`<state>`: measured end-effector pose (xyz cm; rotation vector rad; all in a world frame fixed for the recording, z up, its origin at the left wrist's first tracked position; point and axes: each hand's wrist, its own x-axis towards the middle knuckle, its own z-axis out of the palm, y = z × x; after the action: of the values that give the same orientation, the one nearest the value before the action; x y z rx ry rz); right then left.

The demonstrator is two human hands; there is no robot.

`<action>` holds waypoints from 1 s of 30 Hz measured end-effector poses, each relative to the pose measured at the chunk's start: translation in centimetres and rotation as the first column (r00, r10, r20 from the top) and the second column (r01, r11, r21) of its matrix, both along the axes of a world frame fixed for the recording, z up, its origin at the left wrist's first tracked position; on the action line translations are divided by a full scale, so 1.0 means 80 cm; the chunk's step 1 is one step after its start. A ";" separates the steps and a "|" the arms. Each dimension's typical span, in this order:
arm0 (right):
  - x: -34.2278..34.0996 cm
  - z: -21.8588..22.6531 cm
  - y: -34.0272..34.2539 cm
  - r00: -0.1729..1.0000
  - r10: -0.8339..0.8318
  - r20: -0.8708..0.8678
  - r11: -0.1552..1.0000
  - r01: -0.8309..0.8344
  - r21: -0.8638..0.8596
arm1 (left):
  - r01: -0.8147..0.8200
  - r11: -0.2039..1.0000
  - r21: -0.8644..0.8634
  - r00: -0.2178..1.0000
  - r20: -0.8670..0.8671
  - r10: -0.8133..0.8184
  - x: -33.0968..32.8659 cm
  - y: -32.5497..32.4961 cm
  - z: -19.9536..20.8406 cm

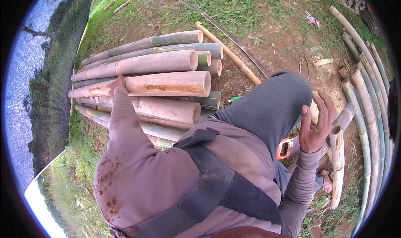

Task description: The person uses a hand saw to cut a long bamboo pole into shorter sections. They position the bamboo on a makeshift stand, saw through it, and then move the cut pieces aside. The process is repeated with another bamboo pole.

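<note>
My left arm reaches out to a thick bamboo pole (167, 84) with a scraped brown patch, lying on top of a stack. My left hand (117, 84) grips this pole near one of its joints; its fingers show only in part. On the right, my right hand (316, 123) is raised beside my bent knee, fingers apart and slightly curled, with nothing seen in it. Just behind its fingers shows a pale bamboo end (314, 110). Below that hand, a handsaw's orange handle (285, 148) sits next to my leg; its blade is mostly hidden.
Several bamboo poles (158, 62) lie stacked around the gripped one. More long poles (371, 112) lie at the right, beside a short cut piece (336, 167). A long dark strip (225, 31) and thin pole (229, 53) cross the ground. Dark netting (50, 79) hangs at left.
</note>
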<state>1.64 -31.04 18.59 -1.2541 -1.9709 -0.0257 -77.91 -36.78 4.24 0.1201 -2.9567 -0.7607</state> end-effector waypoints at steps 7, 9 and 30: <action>0.219 -0.221 -0.114 0.788 -0.612 -0.071 0.775 0.580 -0.250 | 0.992 0.127 0.007 0.124 -0.283 -0.951 0.323 0.140 0.083; 0.248 -0.278 -0.148 0.668 -0.735 -0.117 0.657 0.659 -0.367 | 0.931 -0.366 0.007 -0.366 -0.011 -0.931 0.436 0.122 0.104; 0.223 -0.264 -0.174 0.491 -0.720 -0.490 0.656 0.251 -0.712 | 0.555 -0.271 -0.786 0.296 0.491 -0.819 0.445 0.020 0.146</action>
<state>19.48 -44.95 -2.52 -1.8235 -0.7962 0.7281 -42.31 -35.20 15.95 -1.8374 -2.2513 1.0889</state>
